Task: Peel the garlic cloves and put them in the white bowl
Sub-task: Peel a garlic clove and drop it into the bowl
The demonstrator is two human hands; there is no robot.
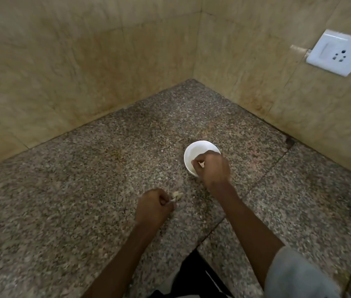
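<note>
A small white bowl (195, 150) stands on the speckled granite counter. My right hand (212, 167) hovers over the bowl's near rim with fingers curled, pinching a pale garlic clove (201, 164) above the bowl's inside. My left hand (154, 206) rests nearer to me on the counter, fingers curled, pinching a thin bit of garlic skin (173, 199). A small pale piece of garlic or peel (177, 194) lies on the counter just beyond its fingertips. The bowl's near part is hidden by my right hand.
The granite counter (84, 201) runs into a corner of beige tiled walls (127, 61). A white wall socket (340, 52) is mounted on the right wall. The counter's front edge and a dark gap (196, 274) lie close below my arms.
</note>
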